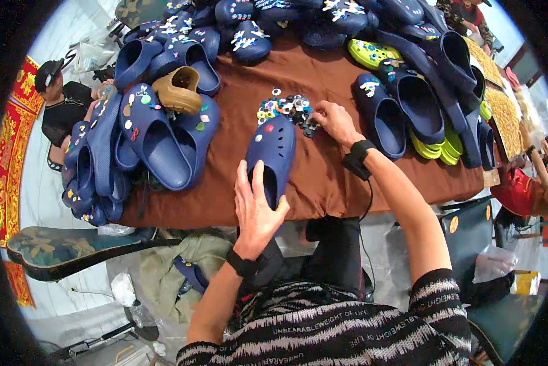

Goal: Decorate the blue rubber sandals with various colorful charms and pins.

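Observation:
My left hand (254, 210) grips the heel end of a navy blue clog (272, 143), its toe pointing away from me. On the clog's upper sit a red charm and a white charm, beside a row of open holes. Just beyond the toe lies a small pile of shoe charms (286, 108) in white, black, blue and yellow. At the right side of that pile is my right hand (336, 124), with thumb and fingers pinched together. Whatever is between those fingertips is too small to make out.
A brown cloth (323, 183) covers the table. Decorated navy clogs (167, 143) are heaped at left, with one tan clog (177, 90) on top. More navy clogs (417, 100) and lime green ones (436, 146) stand at right, others along the back. People sit nearby.

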Demonstrator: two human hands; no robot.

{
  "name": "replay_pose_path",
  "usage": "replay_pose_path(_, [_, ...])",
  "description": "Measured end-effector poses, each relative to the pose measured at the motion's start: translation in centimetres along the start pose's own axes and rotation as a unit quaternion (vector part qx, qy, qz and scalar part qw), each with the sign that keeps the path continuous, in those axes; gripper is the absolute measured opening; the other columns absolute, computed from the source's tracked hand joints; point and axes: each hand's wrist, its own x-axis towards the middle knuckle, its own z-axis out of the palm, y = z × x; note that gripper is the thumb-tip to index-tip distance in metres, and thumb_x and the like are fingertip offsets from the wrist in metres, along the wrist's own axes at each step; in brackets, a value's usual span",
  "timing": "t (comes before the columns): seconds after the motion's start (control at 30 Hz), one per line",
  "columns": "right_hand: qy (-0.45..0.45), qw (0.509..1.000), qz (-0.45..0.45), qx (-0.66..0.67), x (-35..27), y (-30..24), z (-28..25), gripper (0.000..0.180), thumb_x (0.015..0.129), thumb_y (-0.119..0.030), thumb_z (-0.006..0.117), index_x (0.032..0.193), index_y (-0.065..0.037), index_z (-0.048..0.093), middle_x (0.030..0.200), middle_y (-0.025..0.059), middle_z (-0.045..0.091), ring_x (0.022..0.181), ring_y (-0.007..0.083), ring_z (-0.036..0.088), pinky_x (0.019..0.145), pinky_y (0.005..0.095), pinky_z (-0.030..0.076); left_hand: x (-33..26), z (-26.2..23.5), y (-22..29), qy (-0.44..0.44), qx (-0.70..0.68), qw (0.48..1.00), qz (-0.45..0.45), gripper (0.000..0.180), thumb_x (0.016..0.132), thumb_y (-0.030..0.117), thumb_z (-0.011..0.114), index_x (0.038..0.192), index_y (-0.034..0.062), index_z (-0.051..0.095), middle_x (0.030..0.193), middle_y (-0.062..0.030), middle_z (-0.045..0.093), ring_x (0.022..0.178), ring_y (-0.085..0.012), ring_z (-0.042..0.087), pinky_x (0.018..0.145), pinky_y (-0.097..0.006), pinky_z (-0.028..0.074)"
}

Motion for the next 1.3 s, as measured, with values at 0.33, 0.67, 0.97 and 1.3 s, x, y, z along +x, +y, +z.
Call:
replay_pose_path(0.33, [-0.039, 0.992, -0.100, -0.065, -0.6, -2.0, 0.6, 0.024, 0.084, -0.019, 0.075, 0.101, -0.006, 0.063, 0.099, 0.0190, 0.066, 0.097, 0.0409, 0.065, 0.081, 0.0517, 0.052, -1.0, -0.5, -0.4, -0.030, 0.085, 0.996, -0.011, 0.097, 0.074, 0.028, 0.081, 0.154, 0.0097, 0.030, 0.152, -0.0256, 0.034, 0.136, -0.0463, 0.037, 0.112, -0.055, 0.035])
replay_pose_path(0.67, [-0.008, 0.999, -0.030, -0.040, 0.9, -2.9, 1.2, 0.021, 0.093, -0.021, 0.060, 0.105, -0.004, 0.065, 0.102, 0.0228, 0.071, 0.101, 0.0428, 0.067, 0.084, 0.0542, 0.051, 0.1, 1.2, -0.9, -0.020, 0.050, 0.999, 0.002, 0.098, 0.076, 0.031, 0.082, 0.154, 0.0101, 0.027, 0.150, -0.0269, 0.032, 0.138, -0.0472, 0.034, 0.113, -0.056, 0.033])
replay_pose_path(0.97, [-0.047, 0.995, -0.013, -0.090, 2.7, -3.4, 1.7, 0.032, 0.089, -0.025, 0.069, 0.116, -0.007, 0.068, 0.103, 0.0214, 0.072, 0.102, 0.0407, 0.068, 0.085, 0.0521, 0.053, 0.3, 1.3, -1.0, -0.019, 0.040, 0.999, 0.002, 0.098, 0.075, 0.031, 0.082, 0.154, 0.0102, 0.028, 0.150, -0.0269, 0.031, 0.139, -0.0472, 0.033, 0.114, -0.055, 0.034])
replay_pose_path(1.3, [-0.053, 0.986, -0.100, -0.125, 5.4, -3.7, 3.0, 0.026, 0.087, -0.021, 0.066, 0.110, -0.009, 0.068, 0.106, 0.0206, 0.072, 0.100, 0.0396, 0.069, 0.085, 0.0511, 0.054, 0.1, 1.7, -1.5, 0.000, 0.029, 0.999, 0.016, 0.095, 0.076, 0.033, 0.081, 0.154, 0.0126, 0.030, 0.148, -0.0265, 0.032, 0.138, -0.0472, 0.034, 0.109, -0.058, 0.037])
